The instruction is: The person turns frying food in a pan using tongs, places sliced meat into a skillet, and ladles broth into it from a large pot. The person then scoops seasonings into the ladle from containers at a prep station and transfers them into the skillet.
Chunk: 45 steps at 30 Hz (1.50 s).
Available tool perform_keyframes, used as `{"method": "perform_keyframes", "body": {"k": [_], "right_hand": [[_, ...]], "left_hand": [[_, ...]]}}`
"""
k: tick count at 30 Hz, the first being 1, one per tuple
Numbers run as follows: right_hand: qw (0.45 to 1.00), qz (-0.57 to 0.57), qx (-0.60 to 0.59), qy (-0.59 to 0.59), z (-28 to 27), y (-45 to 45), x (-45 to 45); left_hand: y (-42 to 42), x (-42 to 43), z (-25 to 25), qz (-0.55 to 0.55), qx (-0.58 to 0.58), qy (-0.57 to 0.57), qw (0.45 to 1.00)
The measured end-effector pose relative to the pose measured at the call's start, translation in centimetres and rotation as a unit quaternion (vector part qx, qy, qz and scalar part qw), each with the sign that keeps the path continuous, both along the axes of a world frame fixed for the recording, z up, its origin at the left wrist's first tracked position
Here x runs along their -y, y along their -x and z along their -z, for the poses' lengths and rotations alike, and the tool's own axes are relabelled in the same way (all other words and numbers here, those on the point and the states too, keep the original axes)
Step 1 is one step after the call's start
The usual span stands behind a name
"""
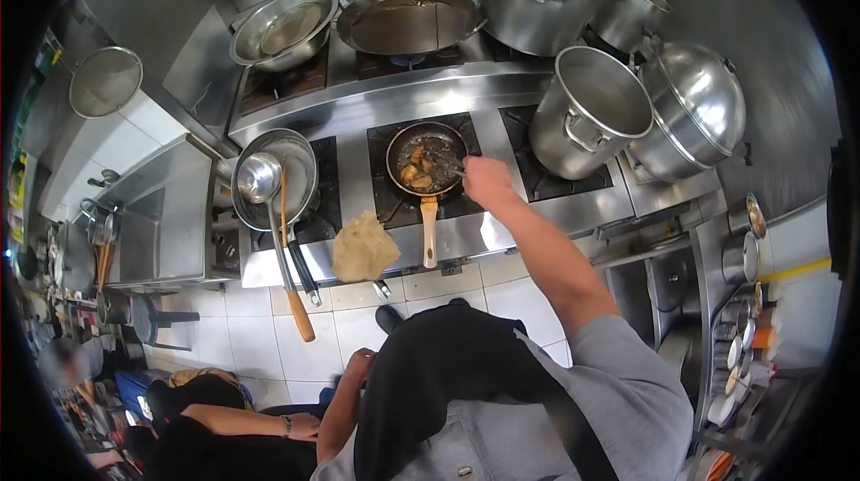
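On a middle burner sits a small frying pan [430, 205] with a light wooden-look handle pointing at me. Browned pieces of food [417, 167] lie in bubbling oil on its left side. My right hand [488, 182] is closed around a thin metal utensil [458, 171] at the pan's right rim; its kind is mostly hidden by the fingers. My left hand [361, 363] hangs low beside my black apron, partly covered, so its grip does not show. A crumpled tan cloth-like piece [365, 248] lies at the stove's front edge, left of the pan handle.
Left of the pan, a wide pan [306, 155] carries a ladle [260, 178]. A large shallow pan [410, 22] and a metal bowl [246, 44] stand behind. Tall pots [587, 109] flank the right. A co-worker's arm [237, 422] is close at my left.
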State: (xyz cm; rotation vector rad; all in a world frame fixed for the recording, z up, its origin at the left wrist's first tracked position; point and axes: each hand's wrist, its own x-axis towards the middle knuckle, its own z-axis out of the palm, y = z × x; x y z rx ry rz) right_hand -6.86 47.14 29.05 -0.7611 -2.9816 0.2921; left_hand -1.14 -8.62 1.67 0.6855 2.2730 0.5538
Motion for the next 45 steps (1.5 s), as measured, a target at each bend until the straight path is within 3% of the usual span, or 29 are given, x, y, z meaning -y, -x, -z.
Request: {"method": "perform_keyframes", "body": {"k": [1,2,4,7,9,11,15,17,23,27,29,30,31,32,37,39,41,45], "right_hand": [[1.0,-0.016,-0.001,0.003,-0.2,-0.3,0.4],[0.999,-0.034,-0.003,0.005,-0.4,-0.2,0.6],[0.999,-0.036,-0.009,0.015,-1.2,0.4,0.2],[0.999,-0.028,-0.035,0.024,-1.3,1.7,0.4],[0.998,-0.023,-0.052,0.023,-0.6,2.6,0.5],[0.999,-0.043,0.023,0.019,0.3,3.1,0.7],[1.0,-0.01,-0.004,0.029,-1.2,1.5,0.4],[0.999,-0.014,0.024,0.019,-1.4,1.6,0.0],[0.999,-0.047,0.003,0.012,1.0,5.5,0.4],[0.999,-0.016,-0.011,0.028,-2.3,4.6,0.4],[0.999,-0.024,-0.002,0.021,-2.8,4.3,0.5],[0.999,-0.034,0.006,0.015,-2.9,4.2,0.5],[0.999,-0.033,0.006,0.015,-2.7,4.4,0.6],[0.999,-0.034,0.009,0.012,-2.2,4.7,0.9],[0.996,-0.054,0.064,0.011,0.1,5.6,0.9],[0.998,-0.047,-0.039,0.026,0.0,4.2,0.7],[0.998,-0.026,-0.039,0.035,-1.1,2.3,0.6],[0.997,0.022,-0.05,0.06,-0.9,-2.1,-0.1]], "left_hand": [[0.3,-0.2,-0.1,-0.104,0.108,0.029,0.988],[0.8,-0.6,0.0,-0.107,0.108,0.028,0.988],[1.2,-1.3,0.1,0.177,-0.086,-0.012,0.98],[1.5,-3.8,-5.6,-0.111,0.132,0.05,0.984],[1.9,-4.7,-6.1,-0.115,0.135,0.065,0.982],[2.3,-4.8,-6.2,-0.12,0.138,0.081,0.98],[2.9,-5.6,-7.0,-0.085,0.121,0.072,0.986],[3.2,-4.6,-4.6,-0.081,0.116,0.053,0.989],[3.0,-4.0,-6.0,-0.111,0.134,0.097,0.98],[3.0,-3.0,-6.1,-0.105,0.116,0.082,0.984],[2.9,-1.4,-4.2,0.041,0.036,0.034,0.998],[2.3,-1.0,-2.9,0.043,0.036,0.034,0.998],[1.7,-0.6,-1.8,-0.12,0.13,0.021,0.984],[1.4,-0.4,-1.3,-0.278,0.219,0.006,0.935],[0.9,-0.8,-2.6,-0.204,0.166,0.085,0.961],[1.1,-0.6,-1.9,-0.207,0.175,0.082,0.959],[1.5,0.1,-0.5,-0.267,0.202,-0.031,0.942],[2.5,-0.3,-0.6,-0.28,0.229,-0.039,0.931]]}}
